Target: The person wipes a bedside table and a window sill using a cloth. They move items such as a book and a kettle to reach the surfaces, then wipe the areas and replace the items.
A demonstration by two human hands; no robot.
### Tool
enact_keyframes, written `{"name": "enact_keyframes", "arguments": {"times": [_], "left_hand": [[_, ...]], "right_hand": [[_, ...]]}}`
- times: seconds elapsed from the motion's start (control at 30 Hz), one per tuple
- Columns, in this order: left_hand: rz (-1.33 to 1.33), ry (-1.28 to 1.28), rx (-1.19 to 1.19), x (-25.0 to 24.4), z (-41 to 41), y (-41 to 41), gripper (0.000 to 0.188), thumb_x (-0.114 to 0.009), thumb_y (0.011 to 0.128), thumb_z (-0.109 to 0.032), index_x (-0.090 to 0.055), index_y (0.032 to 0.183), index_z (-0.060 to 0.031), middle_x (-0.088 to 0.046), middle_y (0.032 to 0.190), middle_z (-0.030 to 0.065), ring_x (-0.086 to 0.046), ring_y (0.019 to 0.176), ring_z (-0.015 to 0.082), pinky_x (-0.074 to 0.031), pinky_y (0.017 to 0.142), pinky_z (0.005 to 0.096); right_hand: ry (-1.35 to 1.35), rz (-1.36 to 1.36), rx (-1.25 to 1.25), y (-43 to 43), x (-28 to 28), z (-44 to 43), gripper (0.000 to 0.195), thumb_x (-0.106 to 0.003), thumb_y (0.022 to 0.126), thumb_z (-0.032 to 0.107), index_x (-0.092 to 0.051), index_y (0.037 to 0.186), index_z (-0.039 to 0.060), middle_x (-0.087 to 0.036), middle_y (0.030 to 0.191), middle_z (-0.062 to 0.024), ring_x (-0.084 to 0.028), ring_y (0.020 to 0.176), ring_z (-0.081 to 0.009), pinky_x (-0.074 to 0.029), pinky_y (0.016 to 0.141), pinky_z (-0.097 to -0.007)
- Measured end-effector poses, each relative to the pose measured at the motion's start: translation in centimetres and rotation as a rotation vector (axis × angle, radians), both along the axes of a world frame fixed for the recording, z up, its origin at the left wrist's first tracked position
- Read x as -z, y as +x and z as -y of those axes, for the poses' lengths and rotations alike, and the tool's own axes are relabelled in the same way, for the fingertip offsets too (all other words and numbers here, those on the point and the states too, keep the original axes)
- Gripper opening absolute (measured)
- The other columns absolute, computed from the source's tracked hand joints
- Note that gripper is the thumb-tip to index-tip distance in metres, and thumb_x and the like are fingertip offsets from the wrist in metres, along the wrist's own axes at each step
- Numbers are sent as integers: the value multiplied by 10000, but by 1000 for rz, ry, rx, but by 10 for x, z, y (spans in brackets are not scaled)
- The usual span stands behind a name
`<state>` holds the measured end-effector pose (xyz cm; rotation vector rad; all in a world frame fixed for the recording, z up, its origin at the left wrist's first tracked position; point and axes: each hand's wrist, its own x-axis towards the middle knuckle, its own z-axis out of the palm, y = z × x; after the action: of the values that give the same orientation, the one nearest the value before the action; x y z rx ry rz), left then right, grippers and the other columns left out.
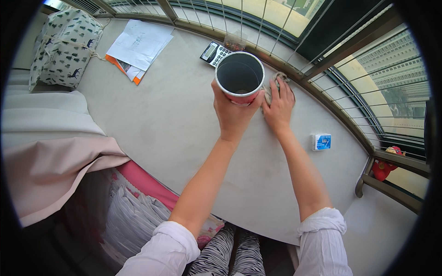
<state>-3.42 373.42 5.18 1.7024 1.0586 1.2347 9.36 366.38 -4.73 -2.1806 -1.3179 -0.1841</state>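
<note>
My left hand (pixel 234 112) grips a red cylindrical container (pixel 240 98) with a silvery rim and a dark inside, its open mouth facing up. Just to the right, my right hand (pixel 279 107) lies on a crumpled greyish cloth (pixel 268 95), palm down, with part of the cloth showing beyond the fingers. Behind the container, and partly covered by it, is a calculator (pixel 215 54) with a white keypad. A small clear packet (pixel 234 42) with reddish contents sits by the railing.
Papers (pixel 138 45) with an orange folder and a patterned fabric bag (pixel 65 48) are at the left. A small blue-and-white box (pixel 321 142) lies right of my forearm. A metal railing (pixel 300 74) curves along the windows; a red figurine (pixel 383 169) is beside it. Curtains (pixel 62 165) hang at left.
</note>
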Motion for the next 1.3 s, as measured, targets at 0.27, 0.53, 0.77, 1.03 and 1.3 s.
{"name": "enact_keyframes", "arguments": {"times": [0.27, 0.53, 0.77, 1.03, 1.3], "left_hand": [[36, -215, -322, -9, 48, -193, 574, -869, 715, -74, -587, 1205, 20, -632, 1176, 91, -627, 1035, 186, -526, 913, 336], [-120, -265, -335, -36, 73, -290, 670, -773, 735, 5, -454, 1324, 22, -541, 1313, 136, -543, 1186, 229, -434, 1057, 371], [-284, -238, -366, -46, 122, -347, 693, -805, 713, -164, -436, 1280, -17, -534, 1227, 118, -532, 1121, 233, -434, 1010, 365], [-310, -284, -370, -47, 150, -385, 806, -819, 759, -253, -354, 1365, 6, -506, 1280, 152, -517, 1175, 271, -428, 1029, 390], [-110, -263, -434, -54, 118, -370, 657, -816, 698, -101, -466, 1245, -3, -520, 1254, 126, -514, 1120, 247, -434, 996, 382]], "right_hand": [[-29, -148, -293, -161, -9, -4, 463, -751, 723, 243, -678, 1167, 136, -523, 1384, -78, -407, 1319, -334, -318, 1089, -518], [-120, -175, -1441, -220, -15, 61, 376, -718, 727, 279, -669, 1090, 195, -523, 1416, -22, -449, 1337, -269, -340, 1139, -470], [-74, 10, -469, -163, -4, -148, 474, -739, 789, 370, -657, 1239, 251, -408, 1517, -81, -336, 1372, -392, -221, 1140, -535], [-38, -140, -799, -359, -14, -144, 282, -746, 787, 383, -703, 1055, 309, -520, 1374, -18, -375, 1338, -351, -253, 1128, -550], [-312, -121, -746, -254, -45, 231, 348, -729, 744, 286, -724, 1091, 295, -580, 1306, -41, -460, 1243, -373, -377, 1002, -585]]}}
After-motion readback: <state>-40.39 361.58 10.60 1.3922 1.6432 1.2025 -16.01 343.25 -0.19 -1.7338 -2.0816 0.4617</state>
